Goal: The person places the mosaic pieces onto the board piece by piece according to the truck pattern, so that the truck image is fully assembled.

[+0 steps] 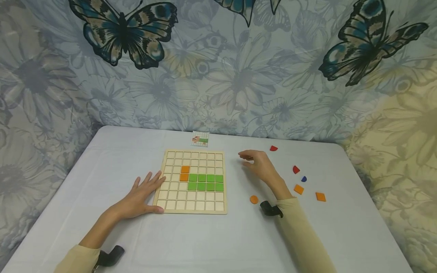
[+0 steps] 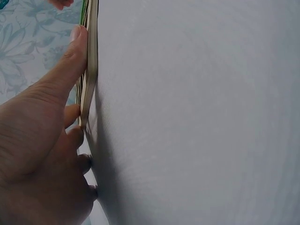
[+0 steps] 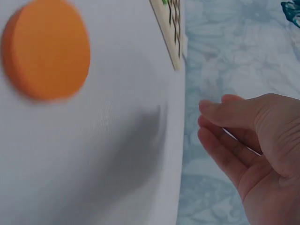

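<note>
A wooden grid board (image 1: 195,205) lies on the white table with two rows of green squares (image 1: 201,178) and two orange squares (image 1: 184,169) in its cells. Fingers spread, my left hand (image 1: 138,201) rests at the board's left edge; in the left wrist view its thumb lies along the board's side (image 2: 93,51). My right hand (image 1: 260,167) hovers right of the board, its fingers loosely bent. Nothing shows between thumb and fingers of the right hand (image 3: 262,140) in the right wrist view. Nearest it on the table is an orange disc (image 1: 254,199).
Loose pieces lie to the right: two red wedges (image 1: 296,169), a blue half-round piece (image 1: 304,179) and two orange pieces, a square (image 1: 298,189) and one more (image 1: 321,196). A small picture card (image 1: 200,139) lies behind the board. Butterfly-patterned cloth (image 1: 239,76) hangs behind the table.
</note>
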Available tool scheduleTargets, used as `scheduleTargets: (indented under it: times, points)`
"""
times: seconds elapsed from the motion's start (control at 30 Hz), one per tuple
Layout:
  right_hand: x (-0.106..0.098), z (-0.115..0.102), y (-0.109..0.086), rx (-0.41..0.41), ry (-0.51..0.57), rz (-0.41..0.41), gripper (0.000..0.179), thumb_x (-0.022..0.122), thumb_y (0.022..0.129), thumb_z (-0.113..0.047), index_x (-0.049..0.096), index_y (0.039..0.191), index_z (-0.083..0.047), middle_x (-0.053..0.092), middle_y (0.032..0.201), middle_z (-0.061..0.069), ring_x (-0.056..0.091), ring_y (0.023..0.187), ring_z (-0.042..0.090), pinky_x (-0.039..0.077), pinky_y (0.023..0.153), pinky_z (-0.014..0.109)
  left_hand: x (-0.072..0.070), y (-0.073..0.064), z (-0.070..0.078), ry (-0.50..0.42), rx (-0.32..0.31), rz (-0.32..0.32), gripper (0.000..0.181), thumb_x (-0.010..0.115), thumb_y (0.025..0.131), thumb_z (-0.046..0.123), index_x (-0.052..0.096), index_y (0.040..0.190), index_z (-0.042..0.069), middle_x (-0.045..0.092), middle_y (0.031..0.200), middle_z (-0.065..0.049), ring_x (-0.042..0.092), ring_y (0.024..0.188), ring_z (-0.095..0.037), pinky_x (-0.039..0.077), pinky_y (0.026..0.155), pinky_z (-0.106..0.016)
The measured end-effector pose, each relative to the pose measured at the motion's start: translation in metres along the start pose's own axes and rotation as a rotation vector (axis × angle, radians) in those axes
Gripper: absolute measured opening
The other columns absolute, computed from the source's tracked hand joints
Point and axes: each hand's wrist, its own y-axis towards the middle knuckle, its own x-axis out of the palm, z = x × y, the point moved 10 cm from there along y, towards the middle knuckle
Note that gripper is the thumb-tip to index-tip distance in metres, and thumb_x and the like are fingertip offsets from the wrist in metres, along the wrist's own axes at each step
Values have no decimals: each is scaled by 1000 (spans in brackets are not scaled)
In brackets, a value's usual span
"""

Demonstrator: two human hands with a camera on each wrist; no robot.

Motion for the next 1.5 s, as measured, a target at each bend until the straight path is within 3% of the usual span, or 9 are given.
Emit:
scheduleTargets:
  times: [0.43,0.83,1.1,1.5]
  points:
    - [-30,43,-22,38,-18,40,36,70,85,7,66,121,3,70,113,18,67,103,34,54,91,46,0,-1,1,-10,-2,2,105,80,71,53,34,152,5,17,161,-21,2,146,-49,-6,112,-67]
    - [-59,69,-41,71,-34,61,35,69,86,7,65,121,6,68,115,22,65,105,39,52,92,51,-1,-1,0,3,6,5,105,79,71,55,33,152,5,18,161,-21,3,146,-50,-5,112,-67]
    - [-79,97,-59,133,-73,74,36,67,86,9,63,122,7,66,116,26,64,106,42,53,90,52,-1,-1,3,-23,-9,-3,105,80,72,52,33,152,5,16,161,-21,1,147,-48,-8,113,-65]
    - [-95,116,-80,178,-124,23,45,51,80,22,60,122,11,62,118,32,60,108,49,49,92,59,0,-1,2,-18,-8,-4,105,79,72,53,33,153,6,16,161,-20,1,147,-47,-7,113,-66]
